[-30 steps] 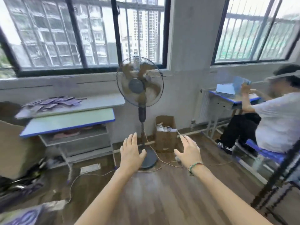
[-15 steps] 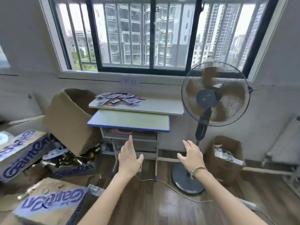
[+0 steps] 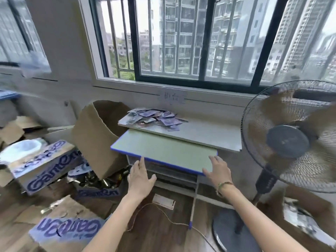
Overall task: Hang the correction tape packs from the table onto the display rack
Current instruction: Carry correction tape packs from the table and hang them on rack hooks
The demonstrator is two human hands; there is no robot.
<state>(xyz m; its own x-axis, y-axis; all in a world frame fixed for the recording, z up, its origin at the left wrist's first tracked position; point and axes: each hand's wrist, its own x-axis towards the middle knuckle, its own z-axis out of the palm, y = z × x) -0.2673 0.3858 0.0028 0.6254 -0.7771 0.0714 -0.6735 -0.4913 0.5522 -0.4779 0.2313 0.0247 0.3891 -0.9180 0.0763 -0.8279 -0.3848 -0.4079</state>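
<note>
Both hands had come much nearer the desk than half a second before, and the view had closed in on it. The left hand hung open, fingers spread and holding nothing, just below the blue front edge of the green table. The right hand was open too, its fingers loosely apart over the table's near right corner; whether they touched it, I could not tell.

Much was blurred. The correction tape packs lay in a loose purple-and-white heap, overlapping at all angles with no shared direction, on the left part of a pale shelf board behind and above the green top, under the window. Print on them was unreadable. A standing fan at the right was cut off by the frame edge. Cardboard boxes with blue lettering crowded the wooden floor at the left, one tipped against the table.
</note>
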